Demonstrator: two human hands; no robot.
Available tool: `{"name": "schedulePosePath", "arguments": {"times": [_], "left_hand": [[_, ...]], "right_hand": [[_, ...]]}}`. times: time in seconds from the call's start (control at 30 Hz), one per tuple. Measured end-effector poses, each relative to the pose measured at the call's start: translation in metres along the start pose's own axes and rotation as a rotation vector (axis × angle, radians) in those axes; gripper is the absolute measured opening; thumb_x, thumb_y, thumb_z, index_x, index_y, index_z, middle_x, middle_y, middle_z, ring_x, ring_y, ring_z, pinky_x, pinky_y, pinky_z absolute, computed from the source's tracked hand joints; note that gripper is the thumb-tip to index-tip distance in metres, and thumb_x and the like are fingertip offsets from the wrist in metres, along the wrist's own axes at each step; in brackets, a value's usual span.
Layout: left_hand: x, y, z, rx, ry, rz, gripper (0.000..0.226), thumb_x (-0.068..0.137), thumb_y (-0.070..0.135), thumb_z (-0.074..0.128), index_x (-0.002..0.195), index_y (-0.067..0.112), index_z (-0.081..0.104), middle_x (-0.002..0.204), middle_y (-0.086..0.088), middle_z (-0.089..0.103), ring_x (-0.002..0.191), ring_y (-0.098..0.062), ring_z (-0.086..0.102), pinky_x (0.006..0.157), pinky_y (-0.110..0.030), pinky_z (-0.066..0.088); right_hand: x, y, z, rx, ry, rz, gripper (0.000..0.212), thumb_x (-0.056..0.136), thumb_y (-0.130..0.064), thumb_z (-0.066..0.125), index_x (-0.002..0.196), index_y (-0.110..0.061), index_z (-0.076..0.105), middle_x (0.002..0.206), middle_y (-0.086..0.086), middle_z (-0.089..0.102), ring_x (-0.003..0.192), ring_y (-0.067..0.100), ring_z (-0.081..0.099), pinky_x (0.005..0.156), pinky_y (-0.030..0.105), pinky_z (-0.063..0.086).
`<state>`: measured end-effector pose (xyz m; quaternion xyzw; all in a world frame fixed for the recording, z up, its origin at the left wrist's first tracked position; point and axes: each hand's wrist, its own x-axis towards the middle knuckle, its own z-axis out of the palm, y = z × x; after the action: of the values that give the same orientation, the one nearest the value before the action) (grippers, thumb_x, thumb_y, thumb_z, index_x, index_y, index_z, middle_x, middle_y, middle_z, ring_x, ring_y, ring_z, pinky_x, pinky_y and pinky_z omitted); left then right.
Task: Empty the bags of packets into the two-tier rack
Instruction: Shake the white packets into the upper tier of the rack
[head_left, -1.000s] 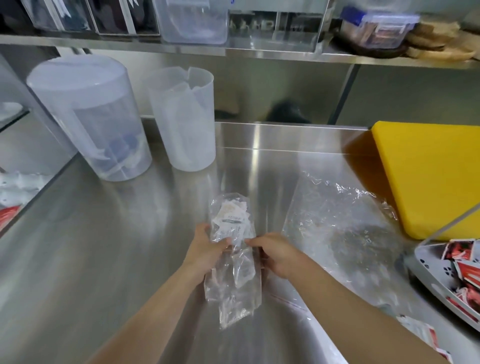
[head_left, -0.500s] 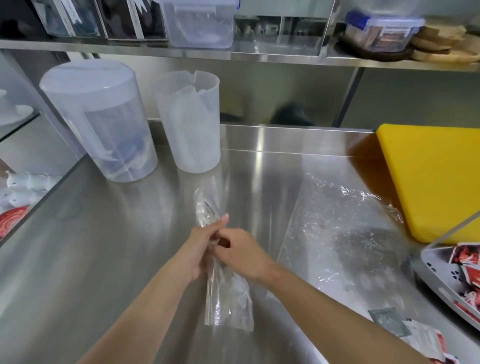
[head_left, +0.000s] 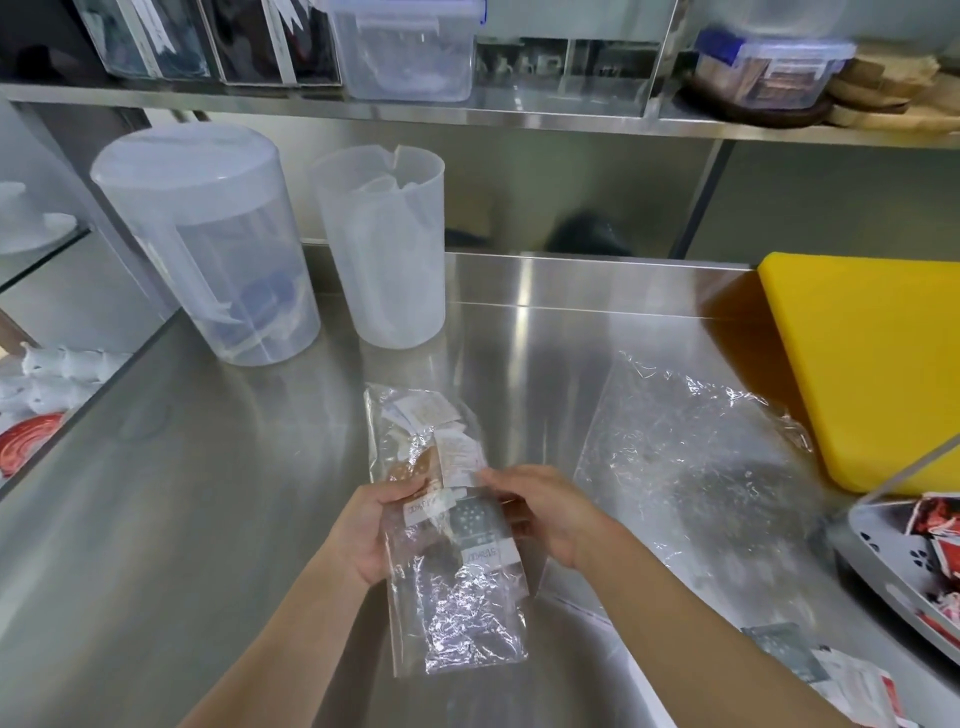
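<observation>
A narrow clear plastic bag of packets lies lengthwise over the steel counter in front of me. White, brown and grey packets show through its upper half. My left hand grips its left side and my right hand pinches its right side. A larger, flattened clear bag lies to the right. The grey perforated rack sits at the right edge, with red-and-white packets in its tray.
Two translucent plastic jugs stand at the back left. A yellow cutting board lies at the back right. Loose packets lie near the front right. A shelf with containers runs overhead.
Half a second ago the bag was twisted narrow between my close-set hands. Now it is spread flat and my hands have moved apart to its two sides.
</observation>
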<state>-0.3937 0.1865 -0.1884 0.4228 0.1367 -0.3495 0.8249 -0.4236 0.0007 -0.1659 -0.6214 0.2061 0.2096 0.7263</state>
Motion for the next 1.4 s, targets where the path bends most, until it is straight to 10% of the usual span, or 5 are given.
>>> {"name": "schedulePosePath", "arguments": {"times": [0.4,0.57,0.8,1.17,1.4], "left_hand": [[0.006,-0.017,0.023,0.188,0.063,-0.111,0.027,0.066,0.012,0.067,0.090,0.001,0.071,0.076,-0.013,0.073,0.068,-0.027,0.068,0.064,-0.035,0.056],[0.007,-0.023,0.038,0.955,0.618,0.296,0.044,0.071,0.023,0.075,0.106,0.011,0.051,0.101,-0.002,0.045,0.092,-0.020,0.050,0.079,-0.028,0.041],[-0.008,-0.011,0.061,0.680,0.315,-0.011,0.057,0.064,0.069,0.061,0.097,0.023,0.063,0.085,0.002,0.064,0.083,-0.019,0.058,0.073,-0.034,0.052],[-0.014,-0.001,0.021,0.281,0.530,0.004,0.007,0.086,-0.005,0.053,0.088,0.002,0.054,0.059,-0.010,0.061,0.035,-0.013,0.057,0.051,-0.034,0.054],[-0.011,0.003,0.001,0.476,0.657,0.090,0.018,0.089,-0.003,0.045,0.074,0.002,0.053,0.041,-0.006,0.055,0.025,-0.009,0.050,0.035,-0.022,0.049]], "right_hand": [[-0.007,-0.005,-0.011,0.061,0.147,-0.055,0.018,0.079,0.001,0.063,0.066,-0.009,0.058,0.063,0.009,0.063,0.051,0.018,0.058,0.050,0.027,0.051],[-0.010,-0.010,-0.020,-0.043,0.220,-0.186,0.019,0.076,0.003,0.067,0.064,-0.007,0.058,0.058,0.009,0.058,0.051,0.019,0.052,0.052,0.028,0.044],[-0.009,-0.009,0.002,-0.357,0.122,-0.321,0.035,0.065,-0.013,0.082,0.056,-0.015,0.048,0.054,0.003,0.056,0.038,0.004,0.045,0.042,0.016,0.037],[-0.003,0.004,-0.010,-0.067,0.012,-0.220,0.030,0.067,-0.003,0.077,0.054,-0.013,0.053,0.042,-0.003,0.054,0.038,0.007,0.046,0.040,0.017,0.039],[-0.016,0.016,-0.058,-0.201,0.085,-0.063,0.028,0.065,-0.002,0.079,0.062,-0.011,0.053,0.047,0.001,0.061,0.044,0.013,0.053,0.042,0.023,0.043]]}}
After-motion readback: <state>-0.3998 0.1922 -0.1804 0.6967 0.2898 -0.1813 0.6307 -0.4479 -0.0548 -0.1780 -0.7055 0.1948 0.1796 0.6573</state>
